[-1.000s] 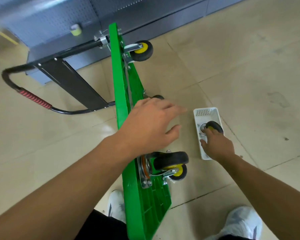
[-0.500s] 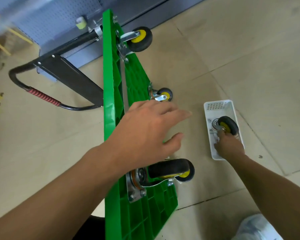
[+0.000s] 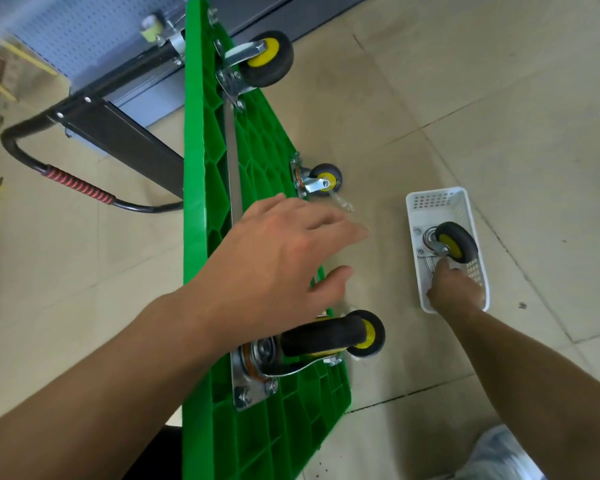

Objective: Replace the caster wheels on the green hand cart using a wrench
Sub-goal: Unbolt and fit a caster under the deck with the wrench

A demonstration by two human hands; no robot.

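The green hand cart (image 3: 205, 237) stands tipped on its long edge on the beige tiled floor (image 3: 499, 98), with its moulded plastic underside of honeycomb ribs facing right. Three mounted casters show there, each a black rubber tyre on a yellow hub in a bright steel fork. The nearest caster (image 3: 336, 336) is bolted on by a square plate. The black tubular handle (image 3: 77, 185), with a red ribbed sleeve, lies to the left. The left hand (image 3: 278, 258) is over the ribs, its grip wide and fingers spread. The right hand (image 3: 454, 289) reaches into a white perforated plastic basket (image 3: 433, 199), just beside a loose caster (image 3: 452, 242). Its fingertips are hidden, so its grip cannot be told.
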